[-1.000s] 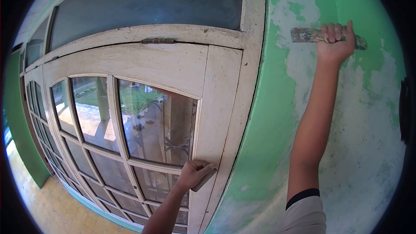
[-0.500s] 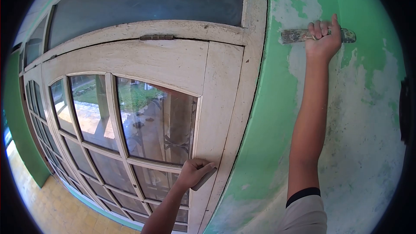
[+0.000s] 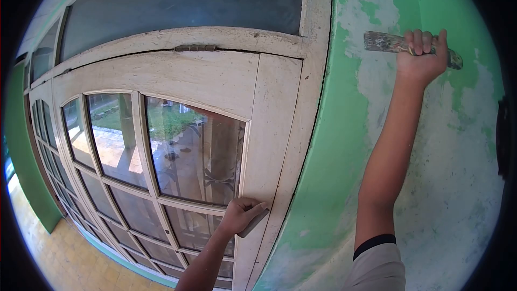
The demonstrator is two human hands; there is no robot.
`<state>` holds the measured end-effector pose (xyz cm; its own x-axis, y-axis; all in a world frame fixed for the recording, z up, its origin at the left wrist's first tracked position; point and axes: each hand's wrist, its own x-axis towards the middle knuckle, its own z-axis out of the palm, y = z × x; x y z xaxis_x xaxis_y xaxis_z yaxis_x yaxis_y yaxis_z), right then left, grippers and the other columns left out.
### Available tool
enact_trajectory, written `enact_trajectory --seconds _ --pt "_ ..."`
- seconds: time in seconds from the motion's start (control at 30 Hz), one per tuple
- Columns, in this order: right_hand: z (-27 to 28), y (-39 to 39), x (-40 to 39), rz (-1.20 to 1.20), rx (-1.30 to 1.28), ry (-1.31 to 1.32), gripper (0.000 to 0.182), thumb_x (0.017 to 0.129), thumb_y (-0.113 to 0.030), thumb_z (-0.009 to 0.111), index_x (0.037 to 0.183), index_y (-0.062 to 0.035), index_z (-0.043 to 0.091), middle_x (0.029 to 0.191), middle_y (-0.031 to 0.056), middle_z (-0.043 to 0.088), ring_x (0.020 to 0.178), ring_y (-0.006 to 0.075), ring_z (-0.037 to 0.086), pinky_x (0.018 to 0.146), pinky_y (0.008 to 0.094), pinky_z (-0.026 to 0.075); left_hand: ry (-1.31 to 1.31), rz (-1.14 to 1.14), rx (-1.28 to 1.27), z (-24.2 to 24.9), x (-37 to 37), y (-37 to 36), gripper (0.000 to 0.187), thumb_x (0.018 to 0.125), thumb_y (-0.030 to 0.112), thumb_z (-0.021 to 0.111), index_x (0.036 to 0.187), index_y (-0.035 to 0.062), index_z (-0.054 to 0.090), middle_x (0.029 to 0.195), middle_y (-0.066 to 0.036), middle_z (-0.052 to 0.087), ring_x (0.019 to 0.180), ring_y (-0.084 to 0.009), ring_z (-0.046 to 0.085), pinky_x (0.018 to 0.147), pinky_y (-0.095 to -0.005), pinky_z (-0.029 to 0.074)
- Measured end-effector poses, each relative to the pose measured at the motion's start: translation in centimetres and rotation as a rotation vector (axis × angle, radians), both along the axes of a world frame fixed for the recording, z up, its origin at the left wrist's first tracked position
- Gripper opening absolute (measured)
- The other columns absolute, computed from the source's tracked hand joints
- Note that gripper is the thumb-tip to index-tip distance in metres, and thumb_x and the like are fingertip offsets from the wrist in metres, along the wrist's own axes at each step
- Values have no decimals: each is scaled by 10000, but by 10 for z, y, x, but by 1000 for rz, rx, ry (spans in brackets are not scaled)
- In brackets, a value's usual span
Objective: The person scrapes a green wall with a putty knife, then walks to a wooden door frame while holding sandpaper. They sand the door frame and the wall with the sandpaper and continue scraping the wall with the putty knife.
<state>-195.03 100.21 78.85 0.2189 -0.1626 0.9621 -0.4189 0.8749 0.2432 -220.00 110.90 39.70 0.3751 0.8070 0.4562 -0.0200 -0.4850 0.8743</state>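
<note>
High on the wall at the right, my right hand is closed around a worn, paint-stained scraper. The tool's broad end points left and its rounded end sticks out to the right of my fist. Patchy green paint and bare grey-white plaster cover the wall around it. Lower down, my left hand is closed on a small flat brown piece against the door's right stile. Its kind is hard to make out, as my fingers hide part of it.
A cream wooden door with glass panes fills the left side, with a hinge along its upper edge. Above it is a dark glass panel. Yellowish floor tiles lie at lower left. A dark object is at the right edge.
My right hand has moved right and slightly down with the scraper, which now tilts down toward its rounded end. My left hand has stayed in place.
</note>
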Motion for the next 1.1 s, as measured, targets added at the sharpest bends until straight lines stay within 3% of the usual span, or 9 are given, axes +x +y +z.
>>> enact_trajectory --seconds 0.1,0.27,0.37,0.43,0.6,0.67,0.77,0.97,1.1 --pt "5 28 -16 -96 -198 364 218 880 -183 566 770 -114 390 532 -14 266 466 115 265 481 273 267 -2 -8 -24 1 0 -3 272 857 251 658 786 -11 684 607 -25 600 563 -43 482 522 -234 412" --pt "5 35 -10 -79 -228 191 254 867 -180 588 718 -117 392 544 -13 287 473 115 274 485 283 264 0 -11 -30 -2 0 1 265 857 249 658 799 -7 691 612 -28 606 565 -44 486 526 -235 415" --pt "5 25 -1 69 -25 28 280 861 -177 594 692 -117 379 545 -15 291 472 115 269 487 290 261 -7 -4 -11 -3 1 2 266 853 254 662 803 -5 692 618 -31 612 566 -43 495 527 -236 420" --pt "3 45 -23 -140 -263 335 292 866 -191 588 688 -124 366 531 -19 284 466 111 270 486 286 259 0 -4 -14 -1 -1 1 270 852 260 663 808 -5 693 623 -31 616 568 -44 502 528 -236 422" --pt "1 33 -17 -101 -236 187 284 868 -194 587 701 -127 368 538 -17 283 465 112 259 491 286 263 32 6 -4 -2 -1 3 280 850 272 664 818 -5 695 630 -34 623 572 -45 517 528 -237 430" --pt "-1 21 3 5 -9 77 279 867 -190 589 714 -121 366 539 -18 279 462 117 252 493 288 258 2 7 -10 -3 0 2 277 850 267 664 815 -6 695 628 -35 621 572 -46 515 526 -237 428" --pt "-1 51 -30 -48 -272 321 280 870 -202 584 699 -129 375 526 -25 282 454 114 251 490 281 257 -39 6 -15 -2 1 -1 279 848 267 664 809 -8 692 627 -37 620 574 -48 515 525 -236 425" --pt "-26 37 -32 -128 -220 18 240 887 -215 554 720 -138 400 517 -26 290 437 102 248 477 281 267 -10 8 -2 -1 0 1 285 849 268 662 798 -10 693 606 -31 605 553 -48 493 509 -240 415" --pt "-99 12 -54 -160 -172 -317 253 917 -242 516 731 -114 404 527 -12 323 432 99 240 459 283 263 24 8 -17 -3 1 3 281 849 262 662 792 -10 694 593 -27 596 544 -49 484 504 -241 412"
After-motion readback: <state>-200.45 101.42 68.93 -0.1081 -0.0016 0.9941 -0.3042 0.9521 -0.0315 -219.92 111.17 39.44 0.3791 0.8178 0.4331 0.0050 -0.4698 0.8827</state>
